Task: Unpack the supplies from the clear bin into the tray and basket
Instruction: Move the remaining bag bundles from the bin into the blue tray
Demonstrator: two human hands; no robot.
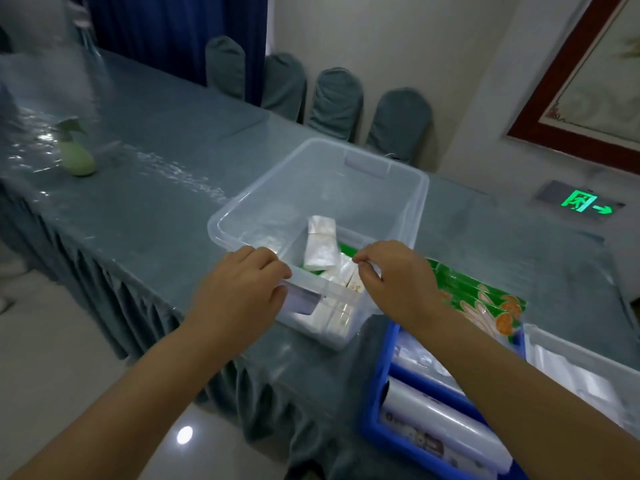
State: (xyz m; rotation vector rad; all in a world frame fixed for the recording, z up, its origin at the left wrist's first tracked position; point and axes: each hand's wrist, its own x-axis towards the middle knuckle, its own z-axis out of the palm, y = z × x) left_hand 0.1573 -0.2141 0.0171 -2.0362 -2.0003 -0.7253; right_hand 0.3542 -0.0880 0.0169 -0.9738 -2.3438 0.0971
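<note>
The clear bin (388,181) sits on the table near its front edge, holding several white wrapped packets (321,245). My left hand (239,292) grips the bin's near rim at the handle. My right hand (394,275) is over the bin's near right corner, fingers pinched on the rim or a packet there; I cannot tell which. To the right stands the blue tray (375,400) with plastic-wrapped rolls in it. Green boxes with orange pictures (481,296) lie behind my right forearm. A pale basket (568,344) shows at the right edge.
A green spray bottle (77,152) stands far left on the blue-grey tablecloth (166,188). Covered chairs (336,98) line the table's far side. The table's front edge runs diagonally under my left forearm, with floor below.
</note>
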